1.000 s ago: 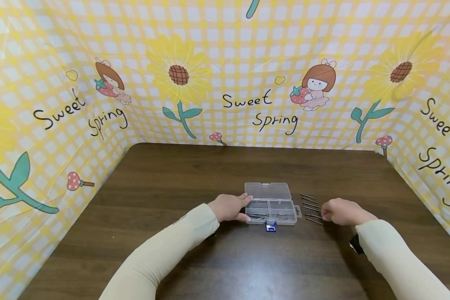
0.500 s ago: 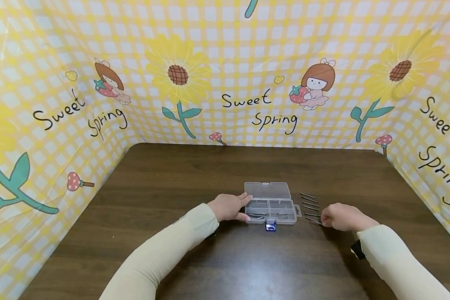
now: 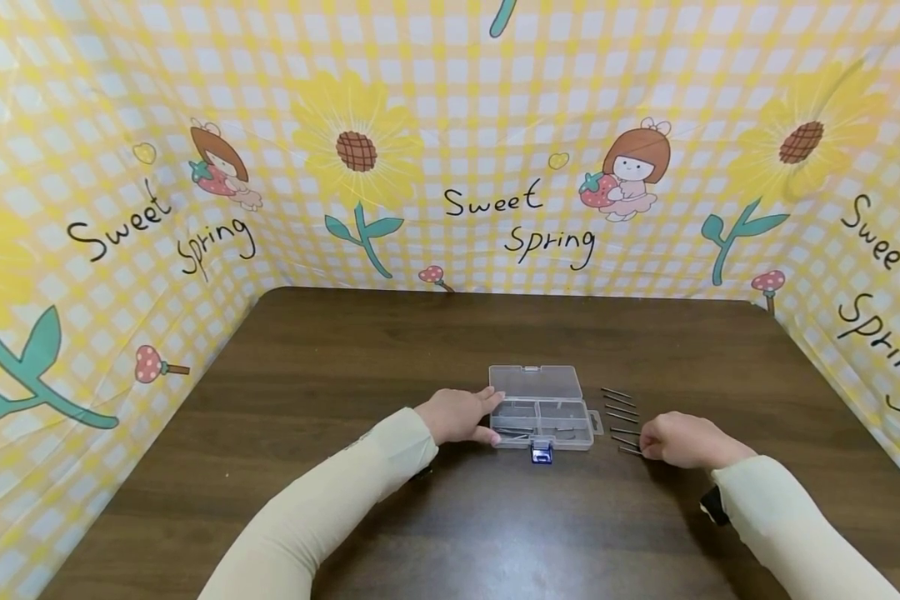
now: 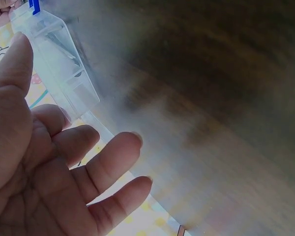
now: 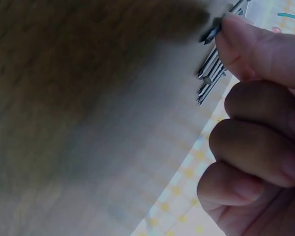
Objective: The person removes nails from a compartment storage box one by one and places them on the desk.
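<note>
Over my head feed I'm seeing the left hand [image 3: 453, 415] resting, fingers loose and extended, against the left side of the open clear box [image 3: 573, 445]; with the right hand [image 3: 682, 440] I'm pinching the nearest nail [image 3: 629, 451] while other nails [image 3: 622, 411] are lying between that hand and the box on the wooden table [image 3: 390, 350].
</note>
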Tool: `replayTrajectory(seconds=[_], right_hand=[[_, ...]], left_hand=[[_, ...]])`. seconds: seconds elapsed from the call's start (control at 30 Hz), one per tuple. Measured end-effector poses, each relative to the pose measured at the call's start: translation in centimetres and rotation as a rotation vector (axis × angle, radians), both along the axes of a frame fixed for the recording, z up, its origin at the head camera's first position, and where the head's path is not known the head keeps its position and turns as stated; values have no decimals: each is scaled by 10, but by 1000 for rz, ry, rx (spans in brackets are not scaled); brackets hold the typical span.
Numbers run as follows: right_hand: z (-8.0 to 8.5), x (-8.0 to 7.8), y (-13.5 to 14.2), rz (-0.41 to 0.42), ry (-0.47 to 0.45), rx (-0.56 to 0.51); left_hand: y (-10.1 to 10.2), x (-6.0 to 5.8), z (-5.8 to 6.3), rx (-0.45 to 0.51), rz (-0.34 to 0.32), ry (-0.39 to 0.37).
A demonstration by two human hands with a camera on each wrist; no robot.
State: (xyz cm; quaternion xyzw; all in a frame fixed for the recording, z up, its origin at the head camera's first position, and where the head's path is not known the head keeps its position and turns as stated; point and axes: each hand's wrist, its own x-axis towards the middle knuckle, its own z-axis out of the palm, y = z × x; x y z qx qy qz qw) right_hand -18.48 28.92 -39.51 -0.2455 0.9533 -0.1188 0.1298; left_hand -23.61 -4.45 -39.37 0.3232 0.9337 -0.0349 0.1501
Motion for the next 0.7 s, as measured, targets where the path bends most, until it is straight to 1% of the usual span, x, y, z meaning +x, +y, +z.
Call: replayTrajectory(seconds=[0.37,0.7], right_hand=[[-1,-2,0,-30,-18,23],[-1,-2,0,-8,18,13]], left_hand=[[-1,-1,0,7,-8,-2],[-1,-1,0,13,-6,-11]])
